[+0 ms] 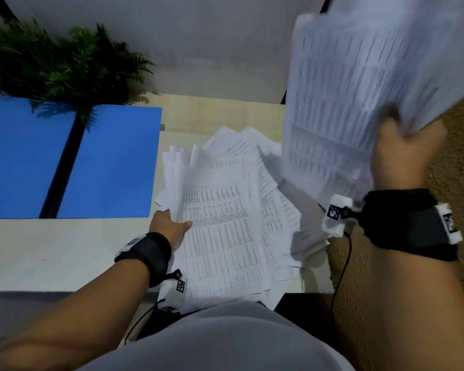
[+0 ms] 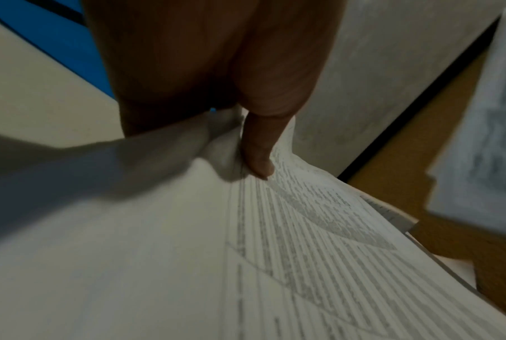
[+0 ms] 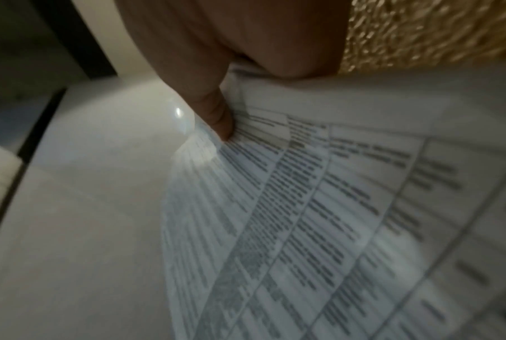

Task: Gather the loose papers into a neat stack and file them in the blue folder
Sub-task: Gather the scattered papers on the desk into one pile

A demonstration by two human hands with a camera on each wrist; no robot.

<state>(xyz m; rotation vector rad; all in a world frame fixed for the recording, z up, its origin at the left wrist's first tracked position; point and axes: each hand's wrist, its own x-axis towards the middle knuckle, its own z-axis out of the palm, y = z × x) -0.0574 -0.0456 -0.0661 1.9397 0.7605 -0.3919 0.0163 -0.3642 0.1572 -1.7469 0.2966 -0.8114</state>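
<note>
A messy pile of printed papers (image 1: 225, 218) lies fanned out on the pale desk, right of the open blue folder (image 1: 113, 162). My left hand (image 1: 172, 223) grips the pile's left edge, thumb on top of the uppermost sheet (image 2: 304, 230) and the other fingers hidden under it. My right hand (image 1: 405, 153) holds a blurred bundle of printed sheets (image 1: 359, 89) raised in the air at the upper right. In the right wrist view its thumb pinches the bundle's printed sheets (image 3: 318, 218).
A green fern plant (image 1: 65, 62) overhangs the folder's far edge. A grey wall panel (image 1: 198, 44) rises behind the pale desk (image 1: 51, 250). Brown textured floor (image 1: 453, 170) lies past the desk's right edge. My lap fills the bottom of the head view.
</note>
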